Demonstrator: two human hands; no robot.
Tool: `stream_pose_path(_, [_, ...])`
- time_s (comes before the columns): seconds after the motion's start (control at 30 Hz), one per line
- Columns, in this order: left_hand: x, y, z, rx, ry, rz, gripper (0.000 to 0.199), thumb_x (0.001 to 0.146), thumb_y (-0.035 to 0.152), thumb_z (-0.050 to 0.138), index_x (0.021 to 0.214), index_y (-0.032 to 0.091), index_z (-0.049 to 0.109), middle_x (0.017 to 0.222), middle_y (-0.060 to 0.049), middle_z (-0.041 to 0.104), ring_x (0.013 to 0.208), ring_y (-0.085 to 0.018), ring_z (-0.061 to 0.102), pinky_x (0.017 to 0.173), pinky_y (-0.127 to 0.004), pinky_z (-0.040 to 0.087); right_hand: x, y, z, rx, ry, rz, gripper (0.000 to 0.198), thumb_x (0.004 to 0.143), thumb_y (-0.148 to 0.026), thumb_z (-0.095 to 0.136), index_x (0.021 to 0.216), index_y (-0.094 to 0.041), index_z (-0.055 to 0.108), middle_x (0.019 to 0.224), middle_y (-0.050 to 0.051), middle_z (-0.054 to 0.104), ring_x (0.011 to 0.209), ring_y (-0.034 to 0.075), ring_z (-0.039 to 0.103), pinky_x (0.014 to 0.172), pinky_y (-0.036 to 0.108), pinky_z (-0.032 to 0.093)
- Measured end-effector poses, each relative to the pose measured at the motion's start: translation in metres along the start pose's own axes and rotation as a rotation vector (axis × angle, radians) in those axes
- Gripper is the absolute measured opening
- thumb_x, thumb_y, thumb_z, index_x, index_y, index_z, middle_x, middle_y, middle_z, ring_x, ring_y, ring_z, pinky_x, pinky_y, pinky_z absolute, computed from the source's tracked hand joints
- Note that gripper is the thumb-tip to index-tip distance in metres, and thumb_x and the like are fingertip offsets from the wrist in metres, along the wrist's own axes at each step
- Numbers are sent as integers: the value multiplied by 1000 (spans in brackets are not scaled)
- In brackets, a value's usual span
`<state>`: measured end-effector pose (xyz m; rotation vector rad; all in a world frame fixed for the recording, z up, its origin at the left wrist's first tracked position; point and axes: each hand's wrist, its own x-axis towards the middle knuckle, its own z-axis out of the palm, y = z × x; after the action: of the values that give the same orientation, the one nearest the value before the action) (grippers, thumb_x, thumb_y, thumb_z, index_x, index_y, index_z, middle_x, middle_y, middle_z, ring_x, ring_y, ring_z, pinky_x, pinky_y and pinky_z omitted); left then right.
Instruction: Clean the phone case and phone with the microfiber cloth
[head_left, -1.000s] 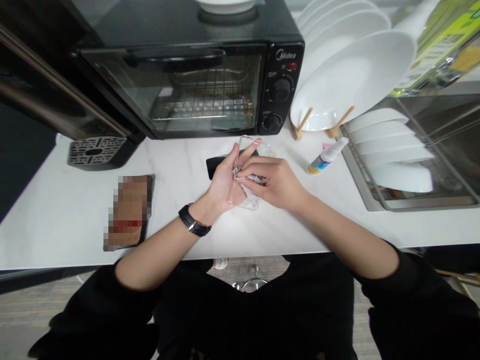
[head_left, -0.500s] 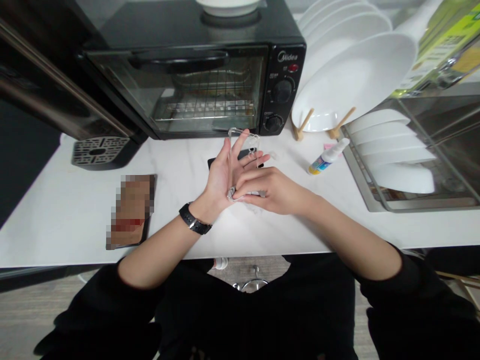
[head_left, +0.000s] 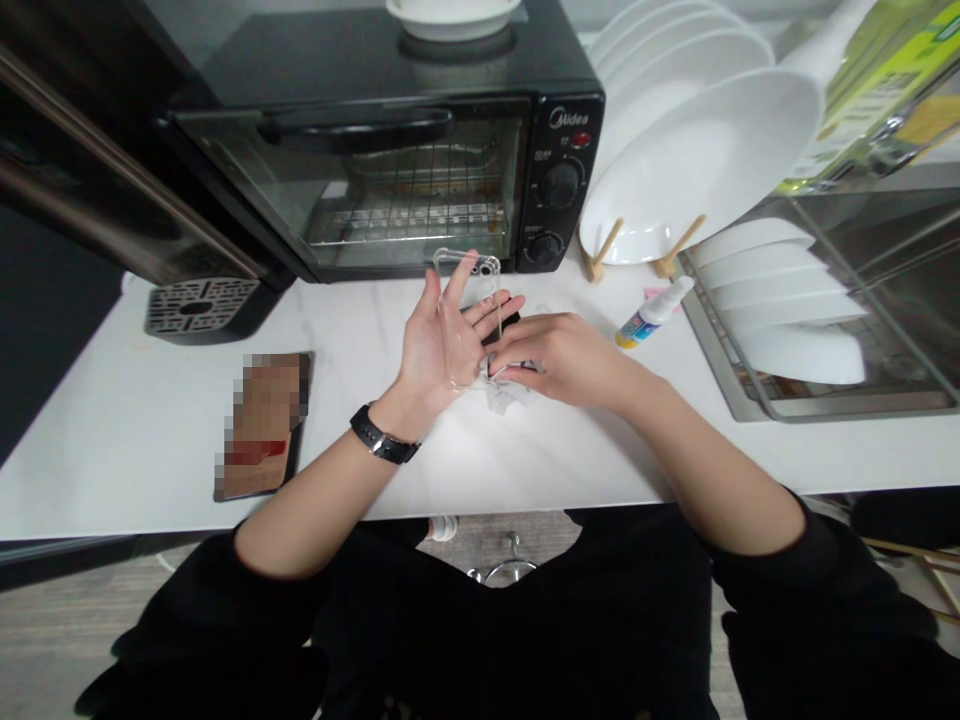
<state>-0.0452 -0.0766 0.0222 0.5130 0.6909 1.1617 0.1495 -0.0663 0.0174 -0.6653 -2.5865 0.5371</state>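
My left hand (head_left: 433, 340) has its palm up and fingers spread behind a clear phone case (head_left: 470, 262), which it holds tilted above the counter. My right hand (head_left: 559, 355) pinches a crumpled white wipe (head_left: 506, 395) against the case's lower right edge. The wipe is partly hidden by my fingers. Behind my hands a dark object (head_left: 513, 307) shows on the counter, mostly covered, so I cannot tell its kind. To the left lies a phone (head_left: 300, 440) with its screen blurred out. A small spray bottle (head_left: 651, 318) lies on its side to the right.
A black toaster oven (head_left: 375, 190) stands at the back of the white counter (head_left: 127, 430). White plates (head_left: 697, 160) stand on a wooden rack at the right. Beyond them is a metal basin (head_left: 731, 370) with several white dishes. A black drip tray (head_left: 202, 310) sits at the left.
My right hand and the wipe have slid right, from the case's lower left corner to its lower right. My left hand and the case have shifted slightly left.
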Motion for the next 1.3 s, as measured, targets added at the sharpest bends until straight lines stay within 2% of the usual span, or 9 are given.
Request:
stream_pose_path(0.1, [2, -3, -4, 2, -9, -16, 73, 115, 71, 30, 178, 35, 35, 112, -8, 79, 115, -29, 78, 97, -37, 58, 0, 2, 2, -47, 16, 31, 12, 104, -22, 73, 106, -25, 85, 112, 2, 88, 108, 24, 79, 92, 37, 52])
stream_pose_path(0.23, [2, -10, -5, -25, -32, -102, 69, 117, 65, 31, 177, 33, 38, 97, -6, 78, 81, -21, 75, 73, -29, 57, 2, 6, 0, -107, 85, 72, 19, 106, -18, 66, 102, -24, 84, 119, 4, 87, 108, 23, 78, 91, 37, 52])
stream_pose_path(0.3, [1, -12, -3, -49, -39, -154, 67, 118, 63, 31, 177, 32, 39, 91, -4, 76, 71, -18, 70, 67, -27, 55, 3, 8, -2, -189, 115, 118, 23, 106, -18, 62, 98, -23, 84, 109, 6, 85, 100, 23, 77, 86, 37, 51])
stream_pose_path(0.37, [0, -15, -1, -61, -52, -195, 67, 118, 62, 32, 176, 31, 38, 91, -3, 76, 73, -18, 71, 72, -29, 59, 4, 10, -5, -279, 145, 170, 24, 106, -19, 62, 96, -21, 83, 99, 7, 83, 94, 23, 75, 81, 36, 49])
stream_pose_path(0.47, [-2, -17, 1, -49, -70, -230, 67, 118, 62, 33, 175, 30, 40, 102, -5, 78, 90, -20, 75, 96, -42, 63, 5, 13, -7, -371, 198, 244, 23, 104, -17, 62, 95, -19, 84, 96, 9, 82, 93, 24, 74, 78, 36, 47])
stream_pose_path(0.63, [-2, -18, -1, -16, -142, -298, 69, 116, 67, 31, 175, 31, 39, 109, -8, 78, 103, -26, 76, 119, -66, 51, 5, 16, -7, -443, 342, 355, 26, 103, -17, 60, 104, -18, 87, 94, 9, 82, 88, 25, 73, 76, 37, 47])
stream_pose_path(0.77, [0, -16, -7, -5, -212, -311, 71, 115, 70, 30, 175, 33, 38, 111, -7, 77, 103, -26, 76, 117, -62, 53, 5, 17, -4, -397, 458, 346, 27, 102, -17, 61, 108, -18, 87, 95, 9, 82, 89, 25, 74, 77, 35, 49])
stream_pose_path(1.03, [5, -13, -13, -12, -263, -333, 67, 113, 72, 34, 166, 35, 51, 102, -6, 76, 90, -25, 76, 93, -45, 62, 4, 17, 3, -308, 550, 335, 26, 102, -20, 61, 105, -22, 87, 97, 8, 82, 89, 25, 73, 78, 37, 53])
stream_pose_path(1.3, [6, -18, -18, 0, -338, -381, 68, 113, 74, 35, 163, 31, 50, 104, -5, 75, 93, -27, 76, 100, -51, 60, 5, 15, 6, -288, 560, 298, 26, 103, -20, 60, 104, -20, 85, 98, 8, 81, 90, 25, 73, 80, 37, 53])
